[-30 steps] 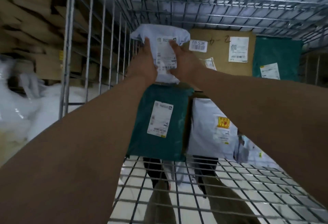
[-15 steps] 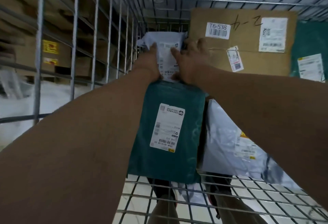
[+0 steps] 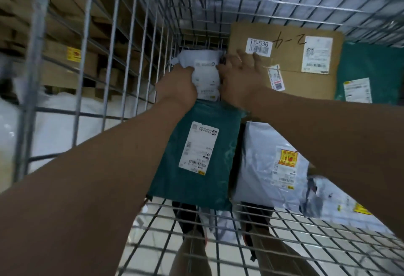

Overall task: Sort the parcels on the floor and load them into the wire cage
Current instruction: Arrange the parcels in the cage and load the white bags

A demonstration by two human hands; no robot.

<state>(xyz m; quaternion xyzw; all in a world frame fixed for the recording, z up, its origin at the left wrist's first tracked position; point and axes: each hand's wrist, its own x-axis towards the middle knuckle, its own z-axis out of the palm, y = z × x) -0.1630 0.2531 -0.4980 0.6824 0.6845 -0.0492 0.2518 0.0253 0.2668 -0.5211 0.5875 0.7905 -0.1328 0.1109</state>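
Note:
Both my arms reach deep into the wire cage (image 3: pixel 105 83). My left hand (image 3: pixel 178 88) grips the left side of a small white poly parcel (image 3: pixel 204 72) with a printed label, set in the cage's far left corner. My right hand (image 3: pixel 241 76) lies against the parcel's right edge with fingers spread and fairly straight, partly over a brown cardboard box (image 3: pixel 286 61) marked T6-538. In front of the white parcel lies a dark green mailer (image 3: pixel 196 155) with a white label.
A grey poly parcel (image 3: pixel 269 166) with a yellow-red sticker lies right of the green mailer. Another green parcel (image 3: pixel 371 72) stands at the far right. Through the cage's left wall I see stacked cardboard (image 3: pixel 65 61) and white sacks (image 3: pixel 54 127). My legs show under the mesh floor.
The white parcel has gone from held up high down into the far left corner. My right hand's fingers have spread off it toward the cardboard box.

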